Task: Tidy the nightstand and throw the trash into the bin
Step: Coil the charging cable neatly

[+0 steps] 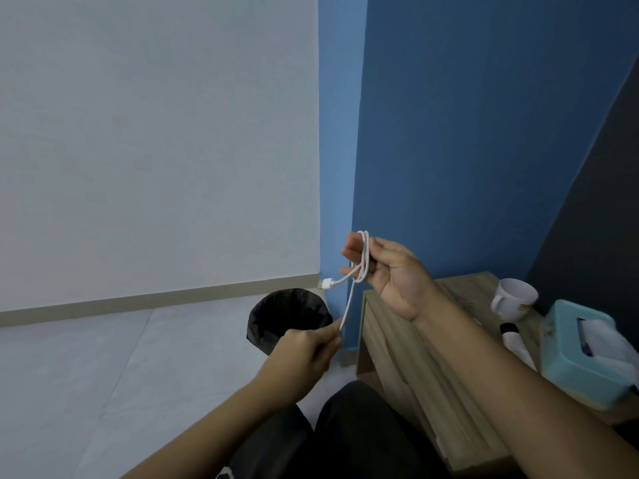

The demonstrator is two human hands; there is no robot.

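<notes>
Pinching white cable (350, 300), left hand (304, 354) (tail end hidden), loops round right hand (394, 281)

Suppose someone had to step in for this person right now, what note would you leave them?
Right hand holds the white cable, looped round its fingers. Left hand pinches the cable's loose tail below.
The bin, black-lined, stands on the floor beside the nightstand, which carries a white mug, a teal tissue box and a white tube.
Done: cable partly coiled. Left: finish coiling, put it away, tidy the rest.
</notes>
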